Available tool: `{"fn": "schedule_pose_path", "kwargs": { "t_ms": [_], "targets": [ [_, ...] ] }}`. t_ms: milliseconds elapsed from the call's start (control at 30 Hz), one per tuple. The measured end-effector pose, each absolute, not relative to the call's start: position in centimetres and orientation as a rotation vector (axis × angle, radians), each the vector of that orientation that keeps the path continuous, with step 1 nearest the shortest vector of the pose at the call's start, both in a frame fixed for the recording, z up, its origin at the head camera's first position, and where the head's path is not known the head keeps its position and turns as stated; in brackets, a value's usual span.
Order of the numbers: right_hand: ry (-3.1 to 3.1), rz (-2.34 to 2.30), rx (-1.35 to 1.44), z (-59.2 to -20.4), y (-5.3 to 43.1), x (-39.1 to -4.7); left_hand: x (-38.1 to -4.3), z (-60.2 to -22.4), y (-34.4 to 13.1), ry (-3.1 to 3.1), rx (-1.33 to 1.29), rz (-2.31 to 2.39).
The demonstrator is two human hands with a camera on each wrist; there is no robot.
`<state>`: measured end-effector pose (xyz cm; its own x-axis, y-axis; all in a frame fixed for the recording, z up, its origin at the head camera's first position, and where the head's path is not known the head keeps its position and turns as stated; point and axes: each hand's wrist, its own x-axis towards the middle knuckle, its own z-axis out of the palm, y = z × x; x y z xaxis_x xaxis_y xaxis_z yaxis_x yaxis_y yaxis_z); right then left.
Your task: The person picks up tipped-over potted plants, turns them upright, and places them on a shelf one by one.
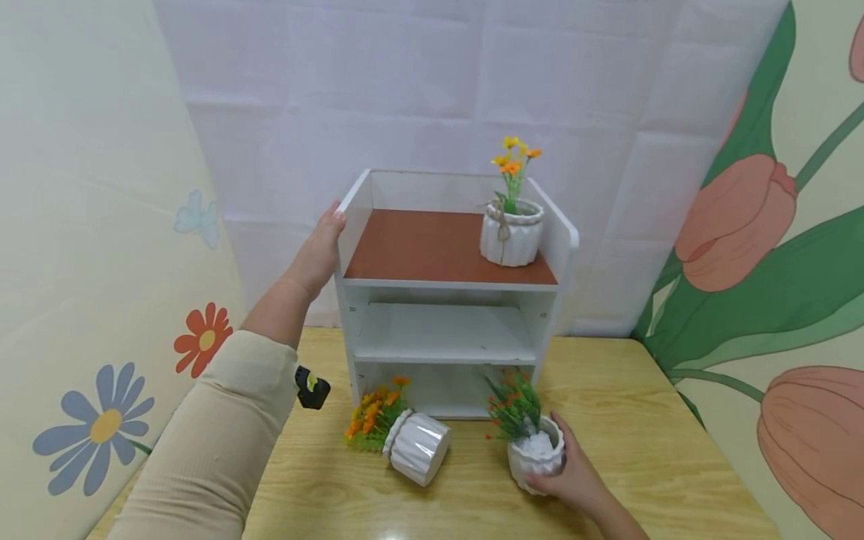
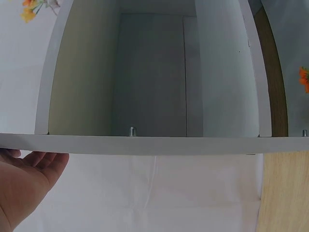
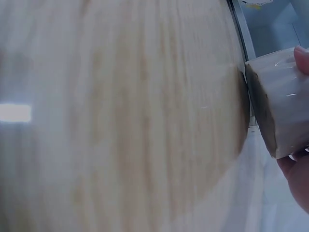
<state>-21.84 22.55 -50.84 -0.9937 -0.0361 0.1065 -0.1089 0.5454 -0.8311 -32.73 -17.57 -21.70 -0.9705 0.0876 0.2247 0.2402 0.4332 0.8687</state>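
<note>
My right hand point(image 1: 577, 476) grips a white ribbed flowerpot point(image 1: 540, 461) at the front right of the shelf. Thumb and fingers lie on opposite sides of this pot, which is tilted, its red-flowered green plant point(image 1: 516, 409) leaning left. In the right wrist view the base of the pot point(image 3: 285, 104) shows close over the wooden table. Against the outer face of the left side panel of a small white shelf point(image 1: 445, 330), my left hand point(image 1: 320, 255) rests near the top. Its fingers point(image 2: 48, 162) touch that panel in the left wrist view.
A second white pot point(image 1: 417, 448) with orange flowers lies on its side on the table point(image 1: 607, 397), before the shelf. Another pot point(image 1: 511, 238) with yellow and orange flowers stands upright on the brown top board point(image 1: 418, 244). Flower-printed walls flank the table.
</note>
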Motion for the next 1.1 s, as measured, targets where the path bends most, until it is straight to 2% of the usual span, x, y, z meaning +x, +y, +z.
{"fn": "schedule_pose_path", "kwargs": {
  "t_ms": [1100],
  "targets": [
    [-2.684,1.477,0.029,-51.7,23.1,-20.6,-32.5,-21.8,-17.5,-2.546,-0.283,-1.548]
  ]
}}
